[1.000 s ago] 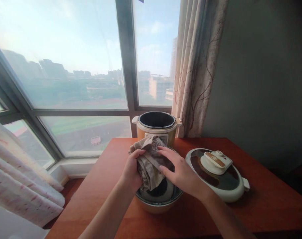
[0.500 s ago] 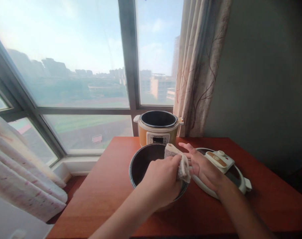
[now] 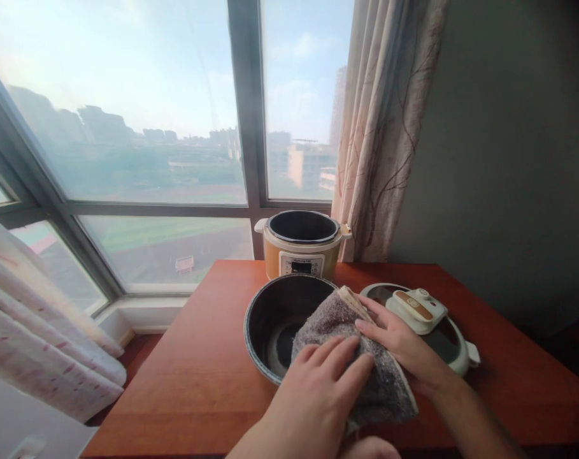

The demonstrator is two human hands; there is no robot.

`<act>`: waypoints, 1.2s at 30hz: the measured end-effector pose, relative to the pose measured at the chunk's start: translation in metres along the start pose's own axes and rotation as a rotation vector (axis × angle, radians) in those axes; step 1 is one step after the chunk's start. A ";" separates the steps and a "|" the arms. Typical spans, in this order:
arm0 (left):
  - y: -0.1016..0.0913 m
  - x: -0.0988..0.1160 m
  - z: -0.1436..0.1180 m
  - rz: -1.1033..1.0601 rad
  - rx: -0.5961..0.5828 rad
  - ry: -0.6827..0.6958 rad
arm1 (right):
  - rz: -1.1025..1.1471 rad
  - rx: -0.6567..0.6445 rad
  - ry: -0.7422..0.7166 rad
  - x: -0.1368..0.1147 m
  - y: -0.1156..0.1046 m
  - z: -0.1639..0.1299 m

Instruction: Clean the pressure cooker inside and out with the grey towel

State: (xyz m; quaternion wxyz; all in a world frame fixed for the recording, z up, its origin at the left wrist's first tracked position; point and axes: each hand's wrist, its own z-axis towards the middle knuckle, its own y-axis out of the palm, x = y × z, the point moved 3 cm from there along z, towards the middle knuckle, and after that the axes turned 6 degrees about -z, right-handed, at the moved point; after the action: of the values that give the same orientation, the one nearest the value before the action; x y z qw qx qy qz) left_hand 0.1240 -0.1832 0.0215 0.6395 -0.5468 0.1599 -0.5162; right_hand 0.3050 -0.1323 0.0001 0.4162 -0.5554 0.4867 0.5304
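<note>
A grey fuzzy cloth with a pale edge (image 3: 334, 315) is spread over the near right rim of a dark inner pot (image 3: 267, 312). My left hand (image 3: 313, 389) lies on the cloth, fingers spread and slightly bent, its thumb low at the bottom edge of the view. At the cloth's right side, my right hand (image 3: 404, 341) grips it, thumb on top and the other fingers partly hidden. The cloth covers part of the pot's opening. Just beyond the pot stands a yellow and white electric cooker (image 3: 273, 258) with its top uncovered.
On the right of the red-brown table (image 3: 188, 363) lies the cooker's lid (image 3: 442, 338), handle upward, close to my right forearm. Windows (image 3: 150, 159) border the table's far and left sides. Curtains (image 3: 385, 140) hang behind the cooker and at the far left.
The cloth was bunched in my left fist and now lies unfolded. My left fingers have spread and moved down nearer to me. My right hand, open before, has come onto the cloth.
</note>
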 end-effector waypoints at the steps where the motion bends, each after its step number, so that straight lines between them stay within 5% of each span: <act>1: -0.006 -0.009 -0.008 -0.104 0.026 -0.052 | 0.012 0.014 -0.003 0.000 0.000 0.000; 9: -0.022 -0.075 -0.027 -0.824 0.460 -0.535 | 0.030 0.001 -0.176 -0.023 0.018 0.003; 13: -0.025 -0.075 -0.019 -1.404 0.419 -0.544 | 0.019 -0.026 -0.165 -0.028 0.012 0.011; 15: -0.028 -0.069 -0.018 -1.517 0.384 -0.562 | -0.017 -0.016 -0.151 -0.024 0.003 0.018; 22: -0.020 -0.066 -0.025 -1.085 0.416 -0.702 | -0.324 0.195 -0.132 0.013 -0.015 0.021; 29: -0.023 -0.066 -0.035 -0.083 0.268 -0.660 | -0.898 0.405 -0.323 0.005 -0.014 0.012; 36: -0.018 -0.056 -0.039 0.044 0.180 -0.494 | -1.231 0.366 -0.387 -0.006 -0.008 0.007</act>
State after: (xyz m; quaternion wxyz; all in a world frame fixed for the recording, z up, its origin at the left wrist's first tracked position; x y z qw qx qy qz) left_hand 0.0619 -0.1553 0.0032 0.7162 -0.5936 -0.0357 -0.3652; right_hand 0.3114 -0.1231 0.0048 0.8102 -0.5469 0.0800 0.1952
